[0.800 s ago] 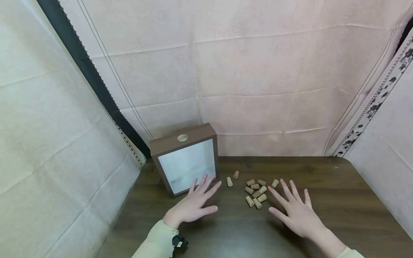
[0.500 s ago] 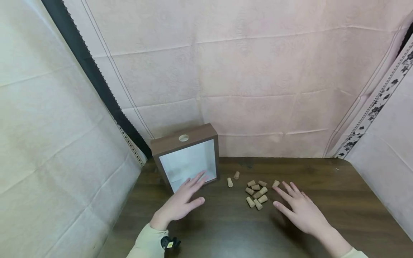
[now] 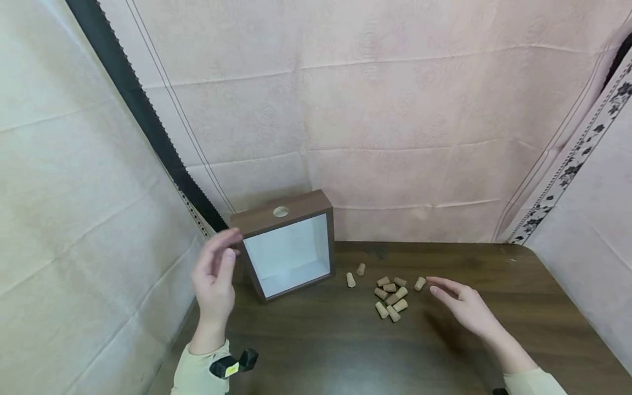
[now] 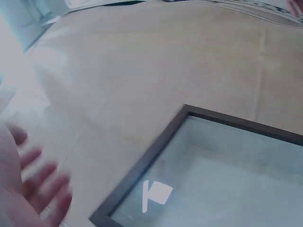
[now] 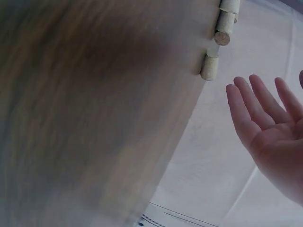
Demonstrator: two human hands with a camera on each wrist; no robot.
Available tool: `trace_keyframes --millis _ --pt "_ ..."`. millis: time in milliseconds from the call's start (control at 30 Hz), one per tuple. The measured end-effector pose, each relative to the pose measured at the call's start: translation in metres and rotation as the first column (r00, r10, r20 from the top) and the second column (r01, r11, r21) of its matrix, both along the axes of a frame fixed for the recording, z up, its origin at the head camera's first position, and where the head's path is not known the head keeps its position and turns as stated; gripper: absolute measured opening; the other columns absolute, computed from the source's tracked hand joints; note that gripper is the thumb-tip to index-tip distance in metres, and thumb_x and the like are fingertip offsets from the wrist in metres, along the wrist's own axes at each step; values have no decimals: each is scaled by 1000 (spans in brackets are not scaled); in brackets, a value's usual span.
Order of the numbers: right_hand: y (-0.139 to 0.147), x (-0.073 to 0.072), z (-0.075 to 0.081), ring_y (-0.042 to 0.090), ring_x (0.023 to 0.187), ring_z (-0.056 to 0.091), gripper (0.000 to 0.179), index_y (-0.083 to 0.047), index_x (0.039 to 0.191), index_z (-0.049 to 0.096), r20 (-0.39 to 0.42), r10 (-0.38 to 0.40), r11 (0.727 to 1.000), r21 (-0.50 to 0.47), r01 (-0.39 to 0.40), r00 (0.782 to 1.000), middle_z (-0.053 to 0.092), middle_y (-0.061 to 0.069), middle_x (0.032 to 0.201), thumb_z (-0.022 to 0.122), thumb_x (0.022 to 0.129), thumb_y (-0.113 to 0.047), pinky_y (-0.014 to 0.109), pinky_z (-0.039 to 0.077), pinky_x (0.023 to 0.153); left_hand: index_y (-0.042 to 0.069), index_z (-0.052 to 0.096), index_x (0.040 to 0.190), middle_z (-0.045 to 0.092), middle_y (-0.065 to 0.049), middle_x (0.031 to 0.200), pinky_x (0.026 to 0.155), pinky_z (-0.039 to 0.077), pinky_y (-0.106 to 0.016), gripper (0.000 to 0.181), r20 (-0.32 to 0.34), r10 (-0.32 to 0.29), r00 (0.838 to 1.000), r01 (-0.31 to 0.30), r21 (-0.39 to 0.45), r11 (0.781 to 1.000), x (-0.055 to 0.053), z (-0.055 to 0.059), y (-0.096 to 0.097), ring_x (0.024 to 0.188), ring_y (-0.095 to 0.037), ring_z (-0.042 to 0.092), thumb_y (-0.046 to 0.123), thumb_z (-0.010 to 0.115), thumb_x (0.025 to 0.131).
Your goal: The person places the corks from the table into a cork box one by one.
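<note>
A brown shadow box (image 3: 307, 203) with a glass front (image 3: 293, 255) stands at the back left of the table, a round hole (image 3: 281, 211) in its top. My left hand (image 3: 214, 282) is raised by the box's left side, fingers loosely bent and holding nothing; whether it touches the frame I cannot tell. Several tapered corks (image 3: 391, 299) lie in a loose group right of the box. My right hand (image 3: 466, 310) hovers with extended fingers, its fingertips close to the rightmost cork (image 3: 420, 283). In the right wrist view, that palm (image 5: 279, 142) holds nothing.
Two corks, one nearer (image 3: 350, 280) and one farther (image 3: 361, 269), lie between the box and the group. The dark wooden table (image 3: 326, 345) ends at a pale cloth wall (image 3: 395, 137) behind. Another cloth (image 3: 99, 219) hangs at the left.
My left hand has moved left and up, from in front of the glass to the box's left side. My right hand has turned slightly, its fingers drawing together near the rightmost cork.
</note>
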State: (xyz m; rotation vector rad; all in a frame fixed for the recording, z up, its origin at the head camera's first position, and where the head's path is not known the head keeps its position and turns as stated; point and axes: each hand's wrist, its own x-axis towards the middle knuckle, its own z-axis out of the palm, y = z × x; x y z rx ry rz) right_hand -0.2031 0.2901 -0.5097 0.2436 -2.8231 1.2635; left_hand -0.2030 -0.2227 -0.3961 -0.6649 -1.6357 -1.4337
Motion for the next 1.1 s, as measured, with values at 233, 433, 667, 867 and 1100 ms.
trace_keyframes --millis 233,433,667,867,1100 --pt "-1 -12 -10 37 123 68 53 -5 150 60 90 -20 998 -57 25 996 66 21 143 55 113 -41 47 58 94 16 47 162 45 -5 164 119 40 -47 60 486 186 854 -190 -42 981 -27 16 -16 148 -23 43 21 70 106" --pt "-1 -19 -13 36 119 71 54 -3 152 58 140 19 994 -111 -3 990 65 24 143 56 113 -41 43 62 90 16 35 168 36 -6 172 128 27 -50 72 706 74 705 -63 -43 997 -51 16 -35 158 -25 33 39 66 108" --pt "-2 -22 -17 38 121 70 50 4 151 55 154 55 983 -180 -27 987 62 28 145 54 115 -30 45 62 92 13 31 170 30 -10 174 129 26 -50 79 772 18 636 28 -47 999 -57 19 -47 159 -29 30 38 70 106" --pt "-3 -22 -16 40 122 69 48 5 151 55 148 70 978 -203 -39 986 62 29 144 54 115 -26 47 62 93 11 32 169 31 -13 173 126 31 -52 79 783 -23 621 78 -33 996 -52 24 -53 158 -31 33 34 71 105" --pt "-5 -22 -14 39 123 69 48 3 151 56 165 53 979 -201 -19 985 63 27 143 56 114 -27 47 61 96 7 33 168 29 -14 174 126 27 -55 77 769 -11 639 131 -95 987 -54 24 -64 159 -34 30 31 71 106"
